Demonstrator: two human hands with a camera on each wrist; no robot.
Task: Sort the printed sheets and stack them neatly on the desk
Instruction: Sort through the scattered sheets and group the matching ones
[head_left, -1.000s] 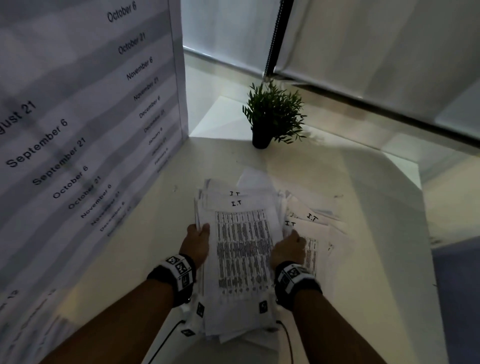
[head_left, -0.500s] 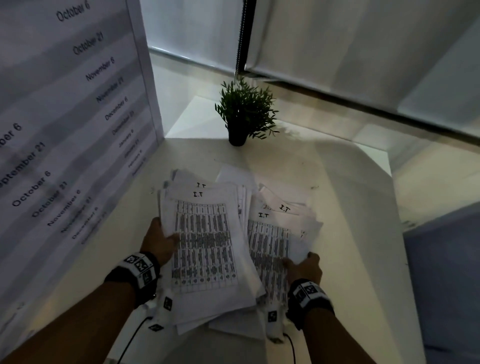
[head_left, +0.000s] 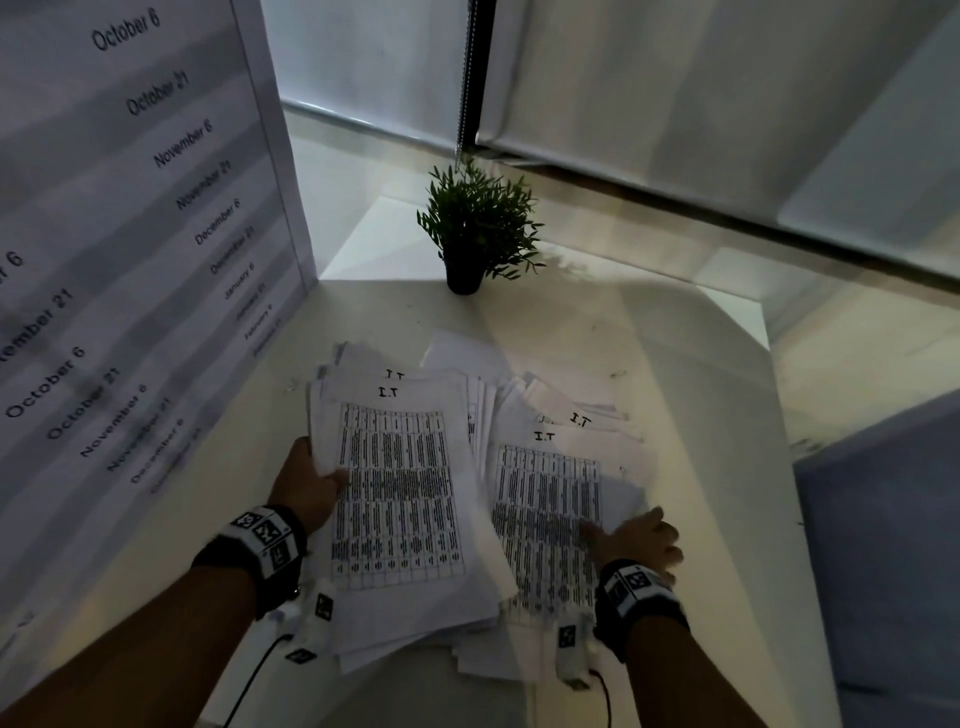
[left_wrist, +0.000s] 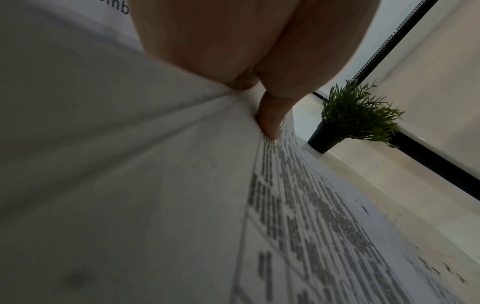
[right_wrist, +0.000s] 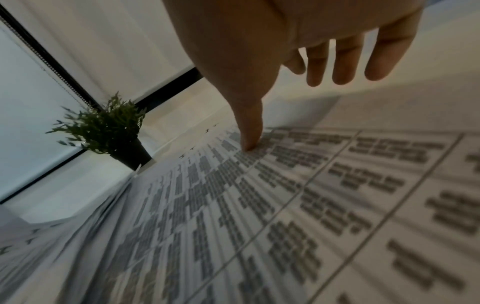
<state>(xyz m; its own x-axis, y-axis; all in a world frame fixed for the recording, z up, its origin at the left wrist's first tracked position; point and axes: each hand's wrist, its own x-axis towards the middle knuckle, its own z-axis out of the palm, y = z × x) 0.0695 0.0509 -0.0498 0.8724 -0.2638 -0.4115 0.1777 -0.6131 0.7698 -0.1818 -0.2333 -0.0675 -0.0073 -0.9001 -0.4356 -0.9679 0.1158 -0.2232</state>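
Sheets split into two loose heaps on the worktop (head_left: 691, 364), neither squared. My left hand (head_left: 306, 480) pinches the left bundle (head_left: 397, 488) at its edge, thumb on top. My right hand (head_left: 641, 538) lies flat, fingers straight, thumb pressing the right heap (head_left: 545, 499). Sorting looks partway; edges fanned, squaring and stacking remain.

Left hand (head_left: 306, 486): thumb over, curled grip. Right hand (head_left: 641, 535): fingers spread, thumb tip pressed down. Both forearms extended, wrist bands worn.
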